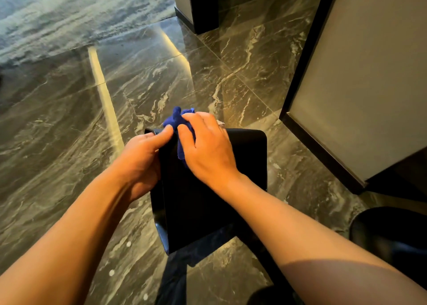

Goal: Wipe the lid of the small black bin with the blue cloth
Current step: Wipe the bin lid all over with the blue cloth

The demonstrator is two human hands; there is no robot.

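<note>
Black and glossy, a small bin (pixel 208 200) stands on a polished marble floor (pixel 69 131) of dark grey stone with pale veins. It is seen from above, so mostly its flat square lid (pixel 245 152) shows, low in the middle of the view. No brand, label or writing can be read on the bin or anywhere else.

Two bare forearms reach in from the bottom edge. The right hand (pixel 208 147) lies palm down on the far part of the lid, its fingers (pixel 184 133) curled over a bunched blue cloth (pixel 178 119) and pressing it to the lid's far left corner — a tuft of cloth sticks up past the fingertips. The left hand (pixel 141 159) grips the lid's left edge, thumb lying on top and touching the cloth; its other fingers are hidden below the edge.

To the right stands a pale panel (pixel 369 85) framed in black — well apart from the bin. A dark rounded object (pixel 390 233) sits at the lower right, too dim to identify.
</note>
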